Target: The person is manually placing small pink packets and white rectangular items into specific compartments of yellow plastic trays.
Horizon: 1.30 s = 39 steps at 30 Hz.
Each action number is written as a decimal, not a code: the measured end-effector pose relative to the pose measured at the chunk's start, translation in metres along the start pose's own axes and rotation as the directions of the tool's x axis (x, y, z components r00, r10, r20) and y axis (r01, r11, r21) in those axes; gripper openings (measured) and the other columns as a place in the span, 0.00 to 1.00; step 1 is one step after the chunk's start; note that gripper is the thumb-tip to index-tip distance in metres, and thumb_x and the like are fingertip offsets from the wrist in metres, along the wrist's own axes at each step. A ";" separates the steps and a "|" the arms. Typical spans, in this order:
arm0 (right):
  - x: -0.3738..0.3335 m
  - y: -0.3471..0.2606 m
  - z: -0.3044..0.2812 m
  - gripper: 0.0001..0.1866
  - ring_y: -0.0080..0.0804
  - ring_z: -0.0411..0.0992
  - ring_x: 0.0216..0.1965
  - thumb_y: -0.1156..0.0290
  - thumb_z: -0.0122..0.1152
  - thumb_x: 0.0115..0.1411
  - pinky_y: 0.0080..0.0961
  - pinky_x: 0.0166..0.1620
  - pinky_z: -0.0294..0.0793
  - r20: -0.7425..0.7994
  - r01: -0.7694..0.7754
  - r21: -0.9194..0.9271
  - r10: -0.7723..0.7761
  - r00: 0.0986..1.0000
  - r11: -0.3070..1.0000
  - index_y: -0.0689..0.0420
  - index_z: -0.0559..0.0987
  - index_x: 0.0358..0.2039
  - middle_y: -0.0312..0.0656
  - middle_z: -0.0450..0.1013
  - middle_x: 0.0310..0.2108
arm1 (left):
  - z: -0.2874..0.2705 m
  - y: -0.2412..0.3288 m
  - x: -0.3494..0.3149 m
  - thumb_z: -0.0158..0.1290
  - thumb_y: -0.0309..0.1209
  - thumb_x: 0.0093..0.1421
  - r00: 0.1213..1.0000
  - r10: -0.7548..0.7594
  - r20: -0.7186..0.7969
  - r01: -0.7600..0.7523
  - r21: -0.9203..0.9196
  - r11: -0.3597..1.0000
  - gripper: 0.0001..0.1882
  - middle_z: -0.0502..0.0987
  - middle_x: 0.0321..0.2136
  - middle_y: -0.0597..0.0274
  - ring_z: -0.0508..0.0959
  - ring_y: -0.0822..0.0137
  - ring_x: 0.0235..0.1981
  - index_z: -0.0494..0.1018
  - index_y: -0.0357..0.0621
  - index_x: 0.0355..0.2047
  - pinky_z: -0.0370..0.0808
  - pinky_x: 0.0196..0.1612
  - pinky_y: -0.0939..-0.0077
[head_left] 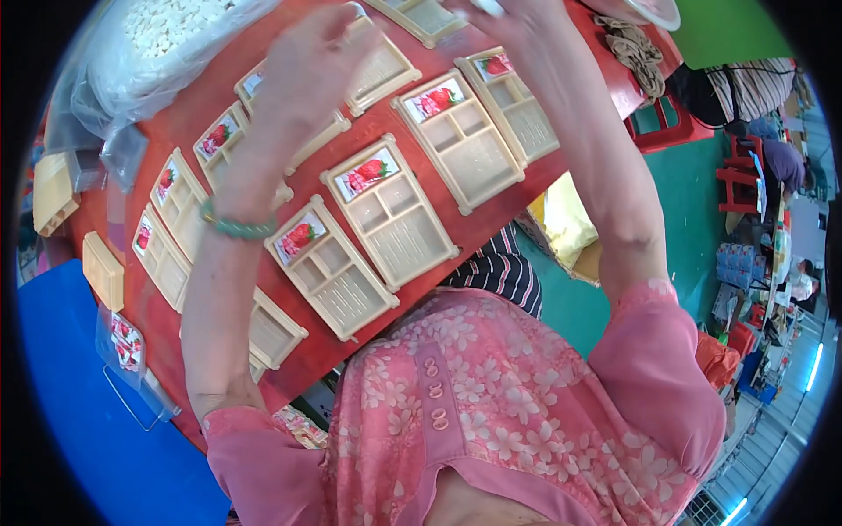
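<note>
Because the cream trays lie face-up mid-frame on the desk, each seems easy to reach into. Your left hand and right hand are near the top edge; whether their fingers grip anything, I cannot tell.

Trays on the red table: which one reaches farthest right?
The tray partly hidden by the right forearm; its right edge lies farther right than any other tray's.

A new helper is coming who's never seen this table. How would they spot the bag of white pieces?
Find the red table, then look toward the picture's upper left. A large clear plastic bag sits there. Unlike the rigid beige trays nearby, it is crumpled and filled with small white pieces.
</note>
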State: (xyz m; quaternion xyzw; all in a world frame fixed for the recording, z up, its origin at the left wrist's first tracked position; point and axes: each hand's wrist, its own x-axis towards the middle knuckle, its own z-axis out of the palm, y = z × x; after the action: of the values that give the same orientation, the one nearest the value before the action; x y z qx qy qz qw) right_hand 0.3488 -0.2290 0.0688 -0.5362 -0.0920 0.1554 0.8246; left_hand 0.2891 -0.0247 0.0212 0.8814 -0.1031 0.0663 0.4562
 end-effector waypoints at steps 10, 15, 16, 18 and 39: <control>-0.115 0.038 -0.077 0.09 0.22 0.73 0.23 0.66 0.65 0.63 0.20 0.26 0.73 -0.437 0.111 -0.288 -0.234 0.869 0.951 0.57 0.79 0.37 0.35 0.76 0.27 | 0.101 0.073 -0.073 0.63 0.42 0.54 0.898 0.400 0.181 -0.433 0.209 0.877 0.38 0.69 0.54 0.39 0.71 0.44 0.56 0.62 0.27 0.56 0.69 0.58 0.55; -0.123 0.062 -0.078 0.07 0.13 0.72 0.24 0.69 0.69 0.60 0.11 0.26 0.69 -0.392 0.137 -0.619 -0.455 0.799 0.774 0.55 0.82 0.36 0.32 0.77 0.27 | 0.122 0.071 -0.075 0.65 0.43 0.53 0.907 0.409 0.102 -0.421 0.284 0.862 0.41 0.69 0.55 0.40 0.69 0.46 0.58 0.61 0.27 0.58 0.65 0.61 0.53; -0.124 0.063 -0.072 0.06 0.12 0.71 0.25 0.70 0.69 0.60 0.13 0.25 0.67 -0.367 0.163 -0.631 -0.477 0.799 0.759 0.57 0.81 0.35 0.30 0.76 0.28 | 0.124 0.071 -0.075 0.65 0.43 0.52 0.910 0.406 0.081 -0.411 0.291 0.864 0.42 0.69 0.55 0.40 0.69 0.46 0.59 0.61 0.27 0.59 0.65 0.61 0.52; -0.129 0.060 -0.060 0.05 0.13 0.69 0.23 0.71 0.66 0.62 0.13 0.24 0.67 -0.353 0.151 -0.622 -0.447 0.822 0.768 0.57 0.79 0.35 0.31 0.74 0.26 | 0.127 0.069 -0.075 0.65 0.42 0.52 0.913 0.399 0.083 -0.405 0.305 0.862 0.42 0.70 0.56 0.40 0.68 0.47 0.60 0.61 0.27 0.59 0.64 0.62 0.52; -0.133 0.063 -0.043 0.06 0.30 0.73 0.33 0.74 0.61 0.63 0.25 0.37 0.71 0.019 0.281 -0.929 -0.729 0.685 0.239 0.64 0.79 0.31 0.44 0.75 0.33 | 0.132 0.054 -0.069 0.59 0.33 0.53 0.910 0.414 0.039 -0.407 0.285 0.868 0.37 0.67 0.58 0.36 0.62 0.46 0.63 0.60 0.23 0.59 0.55 0.68 0.54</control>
State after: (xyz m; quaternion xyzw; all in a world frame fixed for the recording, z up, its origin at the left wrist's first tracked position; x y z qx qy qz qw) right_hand 0.2281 -0.2890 -0.0039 -0.8366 -0.1510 -0.3206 0.4177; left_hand 0.2119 -0.1546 -0.0268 0.8953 -0.2718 0.1860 0.3000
